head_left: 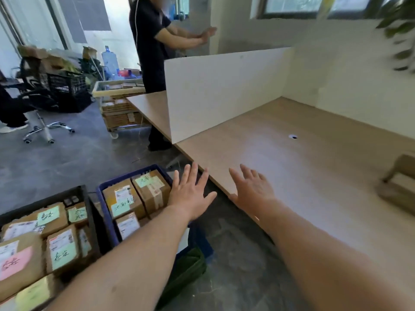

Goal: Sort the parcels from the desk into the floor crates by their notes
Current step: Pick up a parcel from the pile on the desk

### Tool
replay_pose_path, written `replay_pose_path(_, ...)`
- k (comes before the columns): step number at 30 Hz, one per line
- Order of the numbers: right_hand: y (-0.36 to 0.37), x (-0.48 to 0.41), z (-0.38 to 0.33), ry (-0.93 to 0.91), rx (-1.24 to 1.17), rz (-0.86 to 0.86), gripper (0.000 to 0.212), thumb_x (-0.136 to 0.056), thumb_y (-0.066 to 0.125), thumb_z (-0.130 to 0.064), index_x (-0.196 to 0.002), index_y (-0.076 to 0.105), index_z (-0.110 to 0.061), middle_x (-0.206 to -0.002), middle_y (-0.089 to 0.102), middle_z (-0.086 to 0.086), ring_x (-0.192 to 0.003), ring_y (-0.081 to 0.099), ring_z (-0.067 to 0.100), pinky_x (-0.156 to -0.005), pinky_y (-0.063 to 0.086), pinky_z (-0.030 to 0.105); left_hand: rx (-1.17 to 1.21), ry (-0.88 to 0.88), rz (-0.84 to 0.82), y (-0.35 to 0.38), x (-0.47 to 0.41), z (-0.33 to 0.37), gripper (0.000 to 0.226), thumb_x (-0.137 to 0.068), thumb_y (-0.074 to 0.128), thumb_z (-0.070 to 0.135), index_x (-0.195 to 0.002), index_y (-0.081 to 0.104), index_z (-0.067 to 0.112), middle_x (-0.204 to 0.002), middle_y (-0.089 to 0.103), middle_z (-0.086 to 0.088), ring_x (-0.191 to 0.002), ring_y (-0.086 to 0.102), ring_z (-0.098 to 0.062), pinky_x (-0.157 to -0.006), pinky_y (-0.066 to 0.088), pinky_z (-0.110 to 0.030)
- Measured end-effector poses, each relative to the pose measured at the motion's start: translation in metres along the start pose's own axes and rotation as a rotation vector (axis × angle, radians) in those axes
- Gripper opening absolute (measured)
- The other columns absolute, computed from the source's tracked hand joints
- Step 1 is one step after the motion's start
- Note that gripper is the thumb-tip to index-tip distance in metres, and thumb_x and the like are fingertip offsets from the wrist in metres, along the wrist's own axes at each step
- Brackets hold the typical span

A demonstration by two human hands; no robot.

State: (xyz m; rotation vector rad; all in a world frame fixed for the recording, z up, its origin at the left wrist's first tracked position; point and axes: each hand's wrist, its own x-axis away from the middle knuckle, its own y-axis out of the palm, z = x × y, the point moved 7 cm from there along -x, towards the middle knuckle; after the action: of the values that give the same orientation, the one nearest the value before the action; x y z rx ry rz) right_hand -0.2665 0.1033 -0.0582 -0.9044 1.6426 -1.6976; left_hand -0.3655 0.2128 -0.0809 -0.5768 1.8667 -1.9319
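Tabletop [292, 158]: pale wood, and the landmark for every place below; 1 small cable hole lies toward its back.
Divider [224, 93]: white panel standing upright along the tabletop's left side.
Black crate [89, 216]: on the floor left of the tabletop, the farther of the 2 crates from it, packed with brown parcels.
Blue crate [107, 212]: on the floor just beside the tabletop's front-left corner, holding at least 3 parcels.
Desk parcel [399, 187]: brown cardboard carton on the tabletop's right side, blurred and cut by the frame edge; its note cannot be read.
Left hand [190, 198]: off the tabletop's front-left edge, above the blue crate's near corner, fingers spread wide and holding nothing.
Right hand [251, 189]: over the tabletop's front edge, fingers spread wide and holding nothing, well apart from the desk parcel.
Notes [120, 207]: green and pink slips stuck on top of the crated parcels, left of the tabletop.
Handling: the carton is probably stiff and fairly light, with slick tape. Take it by 2 opposite side faces, note kept upward.
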Motion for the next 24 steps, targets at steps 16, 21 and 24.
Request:
replay_pose_path(16, 0.01, 0.087, 0.221, 0.444, -0.021, 0.018, 0.067, -0.098, 0.038, -0.052, -0.154, 0.009, -0.029, -0.162, 0.006, 0.013, -0.144, 0.021, 0.032, -0.115, 0.02, 0.042, -0.041, 0.441, -0.031, 0.01, -0.063, 0.237, 0.072, -0.098, 0.016, 0.061, -0.151, -0.02, 0.028, -0.158, -0.026, -0.009, -0.146, -0.023, -0.025, -0.119, -0.01, -0.047)
replay_pose_path(21, 0.015, 0.098, 0.281, 0.576, -0.004, -0.01, 0.068, -0.098, 0.039, -0.052, -0.154, 0.008, -0.028, -0.162, 0.006, 0.013, -0.145, 0.02, 0.032, -0.116, 0.019, 0.044, -0.007, 0.566, -0.067, 0.017, -0.087, 0.307, 0.072, -0.098, 0.017, 0.061, -0.151, -0.019, 0.028, -0.158, -0.027, -0.008, -0.146, -0.023, -0.023, -0.119, -0.01, -0.046)
replay_pose_path(24, 0.016, 0.097, 0.315, 0.637, 0.014, -0.025, 0.069, -0.098, 0.039, -0.052, -0.154, 0.008, -0.028, -0.162, 0.006, 0.013, -0.146, 0.019, 0.032, -0.117, 0.017, 0.045, -0.017, 0.619, -0.083, 0.022, -0.107, 0.341, 0.072, -0.098, 0.016, 0.061, -0.151, -0.019, 0.027, -0.158, -0.026, -0.009, -0.147, -0.023, -0.023, -0.119, -0.012, -0.045)
